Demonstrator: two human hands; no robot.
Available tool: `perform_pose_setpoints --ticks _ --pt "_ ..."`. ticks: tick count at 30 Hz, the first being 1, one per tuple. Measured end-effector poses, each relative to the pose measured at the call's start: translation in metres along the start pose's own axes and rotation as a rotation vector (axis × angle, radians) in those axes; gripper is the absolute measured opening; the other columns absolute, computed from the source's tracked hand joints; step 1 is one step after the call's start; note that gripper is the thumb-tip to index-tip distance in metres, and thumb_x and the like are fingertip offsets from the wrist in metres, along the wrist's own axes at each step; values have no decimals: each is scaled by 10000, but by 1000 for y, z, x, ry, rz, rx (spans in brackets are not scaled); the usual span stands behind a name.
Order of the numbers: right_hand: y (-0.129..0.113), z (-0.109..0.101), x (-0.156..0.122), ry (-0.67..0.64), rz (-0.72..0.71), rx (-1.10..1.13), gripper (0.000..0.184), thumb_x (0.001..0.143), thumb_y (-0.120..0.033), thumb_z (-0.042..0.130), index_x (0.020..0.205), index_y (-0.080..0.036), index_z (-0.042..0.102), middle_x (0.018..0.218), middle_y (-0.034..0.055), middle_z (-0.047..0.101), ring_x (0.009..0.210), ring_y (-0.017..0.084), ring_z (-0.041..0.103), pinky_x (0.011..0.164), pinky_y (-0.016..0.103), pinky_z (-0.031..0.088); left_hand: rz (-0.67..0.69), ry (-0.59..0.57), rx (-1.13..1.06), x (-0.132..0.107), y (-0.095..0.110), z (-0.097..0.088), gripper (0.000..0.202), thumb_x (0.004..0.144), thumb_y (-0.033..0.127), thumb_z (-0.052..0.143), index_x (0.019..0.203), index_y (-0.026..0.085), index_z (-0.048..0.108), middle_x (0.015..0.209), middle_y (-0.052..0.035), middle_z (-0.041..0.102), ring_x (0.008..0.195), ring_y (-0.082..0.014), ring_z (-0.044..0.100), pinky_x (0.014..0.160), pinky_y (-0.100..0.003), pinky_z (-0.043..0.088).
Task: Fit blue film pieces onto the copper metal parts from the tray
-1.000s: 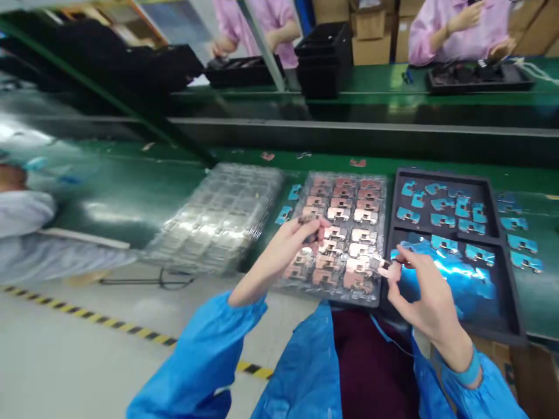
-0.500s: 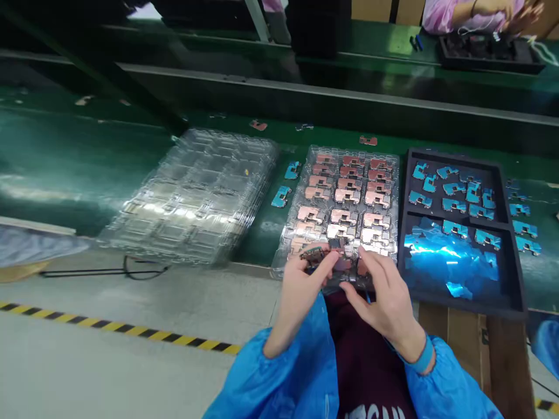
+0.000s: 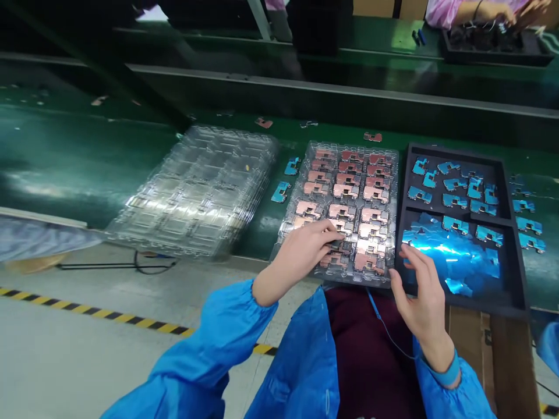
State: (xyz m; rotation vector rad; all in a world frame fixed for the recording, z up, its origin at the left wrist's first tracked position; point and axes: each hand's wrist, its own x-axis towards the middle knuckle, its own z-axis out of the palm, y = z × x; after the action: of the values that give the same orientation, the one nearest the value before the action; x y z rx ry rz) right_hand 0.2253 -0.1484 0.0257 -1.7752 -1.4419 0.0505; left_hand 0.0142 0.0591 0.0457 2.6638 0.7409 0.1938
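A clear plastic tray (image 3: 321, 201) holds rows of copper-coloured circuit boards (image 3: 346, 191) in its pockets. My left hand (image 3: 303, 250) reaches over the tray's near part, its fingers closed down on a darker circuit board (image 3: 345, 247) in the middle column. The hand hides part of that board and the left column's near pockets. To the right, my right hand (image 3: 423, 294) is open and holds nothing. Its fingers are apart, between the tray's near right corner and the black tray (image 3: 463, 304).
Blue-filmed boards (image 3: 454, 201) and a heap of blue film pieces (image 3: 449, 250) lie in the black tray. More blue-filmed boards lie on the green bench (image 3: 56, 169). Stacked clear trays (image 3: 192, 192) stand left. Across the bench, another person's hands (image 3: 502, 13) work over a black tray.
My hands have parted. The left has lowered onto the clear tray with the board it held above it; the right has moved right, off the tray, and opened.
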Motion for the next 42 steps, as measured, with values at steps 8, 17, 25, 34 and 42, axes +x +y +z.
perform_pose_setpoints --ticks 8,17,25,34,42 --pt "2 4 2 -47 9 30 480 1077 -188 647 1545 -261 564 1387 156 686 1290 316 699 1020 512 678 88 220 119 -39 14 24 439 942 -40 503 1149 230 780 1151 -75 800 959 -212 763 654 -255 558" --pt "-11 4 6 -74 -1 159 409 1064 -151 637 1457 -262 638 1366 143 712 1283 314 713 1020 495 672 -320 330 -557 -34 46 8 171 1014 261 653 1060 238 816 1041 -92 802 875 -222 766 721 -303 612" --pt "-25 -1 22 -73 163 439 325 1048 -199 673 1366 -261 691 1355 112 713 1215 259 722 915 383 677 -637 64 -1759 5 106 21 335 954 508 650 1115 214 644 823 12 642 482 -108 554 417 -225 431" --pt "-18 -2 16 -12 246 422 293 1050 -223 653 1337 -252 698 1279 110 723 1072 233 747 823 358 686 -547 143 -1386 9 116 37 476 1021 396 651 1474 249 641 1010 -63 768 915 -224 760 788 -328 672" --pt "-28 -2 15 45 381 592 346 963 -300 809 1295 -258 721 1248 91 718 1043 221 746 805 328 711 5 485 -370 -1 107 53 310 1095 219 569 1317 241 784 1213 -109 833 1087 -271 772 1003 -408 620"
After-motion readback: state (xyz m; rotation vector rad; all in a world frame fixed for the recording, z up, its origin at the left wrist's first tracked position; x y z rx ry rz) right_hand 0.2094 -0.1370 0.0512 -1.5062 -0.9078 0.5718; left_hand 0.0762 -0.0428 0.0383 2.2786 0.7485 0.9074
